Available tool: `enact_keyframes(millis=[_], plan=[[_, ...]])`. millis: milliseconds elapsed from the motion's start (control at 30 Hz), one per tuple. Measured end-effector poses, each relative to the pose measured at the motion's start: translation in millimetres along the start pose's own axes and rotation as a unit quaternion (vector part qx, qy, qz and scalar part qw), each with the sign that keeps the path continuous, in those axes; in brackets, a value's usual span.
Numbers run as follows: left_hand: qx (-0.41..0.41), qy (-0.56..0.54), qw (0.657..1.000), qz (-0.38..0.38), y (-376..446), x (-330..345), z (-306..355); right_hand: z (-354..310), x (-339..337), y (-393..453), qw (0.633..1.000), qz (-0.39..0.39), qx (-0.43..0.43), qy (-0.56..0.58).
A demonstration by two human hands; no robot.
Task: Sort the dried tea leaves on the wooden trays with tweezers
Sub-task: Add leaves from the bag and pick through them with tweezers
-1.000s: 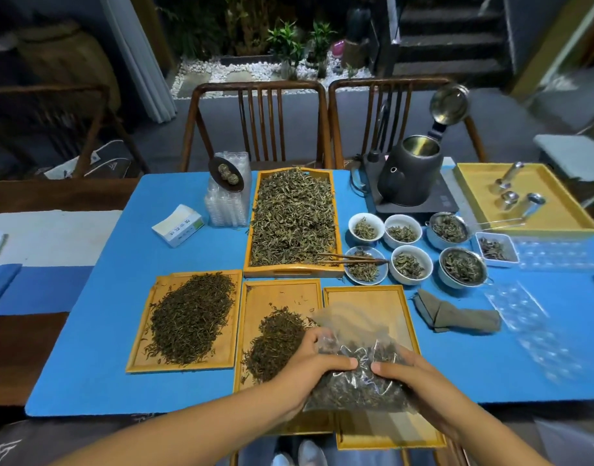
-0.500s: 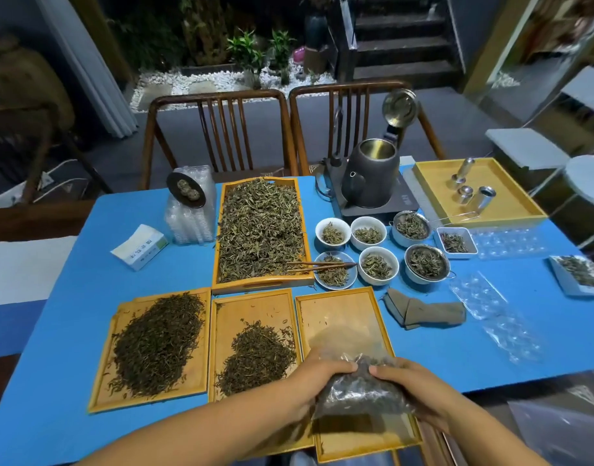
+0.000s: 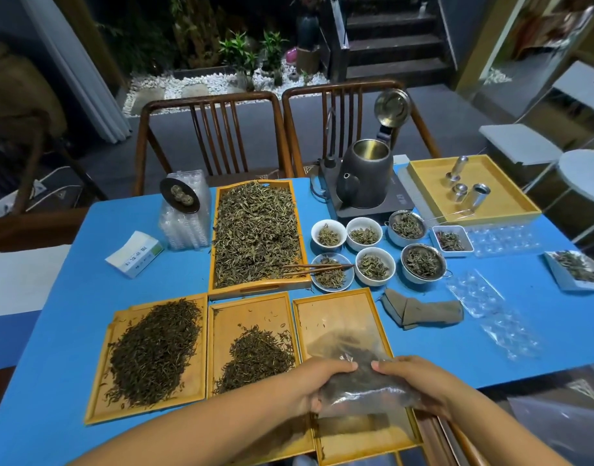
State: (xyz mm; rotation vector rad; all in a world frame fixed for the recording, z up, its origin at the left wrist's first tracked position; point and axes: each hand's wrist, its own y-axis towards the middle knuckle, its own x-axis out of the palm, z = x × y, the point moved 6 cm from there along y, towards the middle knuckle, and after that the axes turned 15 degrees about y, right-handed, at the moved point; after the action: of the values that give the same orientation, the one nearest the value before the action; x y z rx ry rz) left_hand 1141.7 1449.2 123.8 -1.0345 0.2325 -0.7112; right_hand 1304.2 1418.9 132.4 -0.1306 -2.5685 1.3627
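- Right now both hands hold a clear plastic bag (image 3: 362, 385) of dark tea leaves over the near right wooden tray (image 3: 336, 314): left hand (image 3: 317, 386) and right hand (image 3: 420, 385) each have their grip clenched on one side of it.
- I judge the bag light, limp and slippery, so I'd hold it by the edges.
- Leaves look brittle, so no squeezing.
- Tweezers (image 3: 317, 269) rest across the big tray (image 3: 255, 289) and a small dish (image 3: 332, 275), on the desk (image 3: 70, 297).
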Motion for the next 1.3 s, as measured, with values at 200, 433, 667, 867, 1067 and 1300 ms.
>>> enact_keyframes(millis=[200,433,667,867,1067,1300], plan=[[0.042,-0.032,0.998,0.024,-4.4,-3.7,6.0,-5.6,1.4,-1.0,1.0,0.019,-0.009,-0.017],[0.102,-0.003,0.993,0.054,-11.5,-9.3,16.3,-19.8,1.9,-5.7,0.999,0.022,-0.034,-0.016],[0.113,-0.016,0.99,0.088,-14.7,-13.0,15.4,-32.2,7.0,-14.9,0.999,0.011,-0.051,-0.001],[0.115,0.015,0.99,0.085,-22.9,-10.4,16.7,-38.3,10.3,-22.0,0.999,0.002,-0.052,0.0],[0.121,-0.005,0.989,0.081,-33.1,-6.7,18.0,-42.2,12.7,-32.7,0.998,-0.004,-0.05,0.026],[0.124,-0.013,0.989,0.082,-43.3,-1.8,18.5,-44.2,10.6,-44.8,0.999,-0.002,-0.05,0.018]])
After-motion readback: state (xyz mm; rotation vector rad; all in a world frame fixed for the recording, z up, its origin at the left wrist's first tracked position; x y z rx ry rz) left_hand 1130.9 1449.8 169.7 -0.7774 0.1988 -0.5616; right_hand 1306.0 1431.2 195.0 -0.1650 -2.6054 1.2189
